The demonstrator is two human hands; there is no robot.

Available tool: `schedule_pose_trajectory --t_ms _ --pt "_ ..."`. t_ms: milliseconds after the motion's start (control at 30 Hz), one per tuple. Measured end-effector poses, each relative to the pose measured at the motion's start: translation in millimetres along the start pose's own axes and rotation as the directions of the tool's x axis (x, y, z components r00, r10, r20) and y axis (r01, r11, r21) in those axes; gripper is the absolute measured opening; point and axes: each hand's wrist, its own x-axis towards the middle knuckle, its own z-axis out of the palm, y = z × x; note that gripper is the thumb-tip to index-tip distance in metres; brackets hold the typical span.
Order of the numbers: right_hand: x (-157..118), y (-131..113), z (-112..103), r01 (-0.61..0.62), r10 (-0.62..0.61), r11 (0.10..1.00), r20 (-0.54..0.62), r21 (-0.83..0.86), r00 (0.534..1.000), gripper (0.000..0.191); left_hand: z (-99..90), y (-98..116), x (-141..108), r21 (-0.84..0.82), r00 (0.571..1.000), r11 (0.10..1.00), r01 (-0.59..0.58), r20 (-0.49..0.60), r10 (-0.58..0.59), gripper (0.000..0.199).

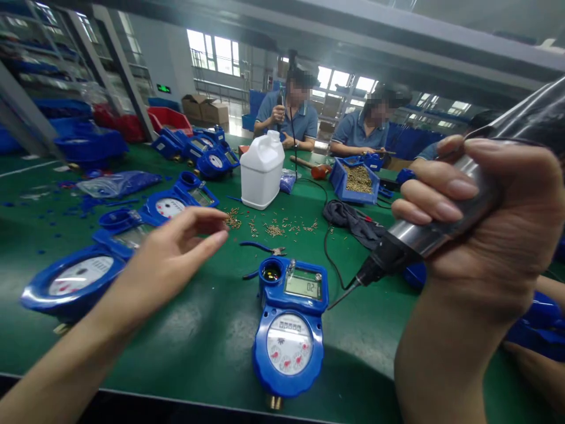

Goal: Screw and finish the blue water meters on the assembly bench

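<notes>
My right hand (481,206) is wrapped round an electric screwdriver (428,235). Its thin bit slants down to the left, and the tip appears beside a blue water meter (289,347); whether they touch I cannot tell. The meter lies face up, with a round dial, a small display reading 0.2 and a brass fitting at its near end. My left hand (185,238) reaches toward the loose small screws (276,229), thumb and fingers apart, nothing visible between them. Cutting pliers (262,247) with blue handles lie behind the meter, partly hidden by it.
More blue meters (83,277) stand on the left. Behind are a white jug (262,171), a blue bin (355,182) of screws, a dark cloth (355,221) and a mallet (320,171). Co-workers (291,112) sit across the green table (189,353); another person's arm shows at right.
</notes>
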Motion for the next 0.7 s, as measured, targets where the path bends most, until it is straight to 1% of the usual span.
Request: schedule_pose_trajectory --t_ms 100,200,267,400,467,567,633,700 --pt "-1 0 1 0.015 -0.015 1.000 -0.020 -0.015 1.000 0.034 31.9 -35 26 0.130 0.984 0.988 -0.079 0.170 0.057 0.030" --pt "-1 2 2 0.019 -0.019 1.000 -0.037 -0.006 0.999 0.035 63.8 -64 55 0.259 0.973 0.957 -0.132 0.220 0.074 0.023" --pt "0 3 2 0.026 -0.026 1.000 -0.050 -0.004 0.998 0.035 78.6 -74 73 0.317 0.962 0.933 -0.171 0.257 0.089 0.021" --pt "4 5 -1 0.028 -0.030 0.999 -0.053 -0.029 0.998 0.031 96.6 -80 99 0.405 0.949 0.890 -0.210 0.305 0.086 0.022" --pt "7 6 -2 0.032 -0.033 0.999 -0.043 -0.028 0.999 0.024 103.8 -80 106 0.439 0.948 0.873 -0.213 0.308 0.076 0.023" --pt "11 8 -2 0.037 -0.038 0.999 -0.028 -0.018 0.999 0.015 112.7 -78 110 0.455 0.949 0.862 -0.222 0.305 0.084 0.022" --pt "11 8 -2 0.036 -0.036 0.999 -0.023 -0.006 0.999 0.014 113.3 -71 109 0.437 0.951 0.869 -0.230 0.290 0.105 0.020" --pt "10 8 -1 0.042 -0.042 0.999 -0.008 0.003 0.999 0.014 105.0 -59 103 0.400 0.958 0.887 -0.228 0.254 0.132 0.015"
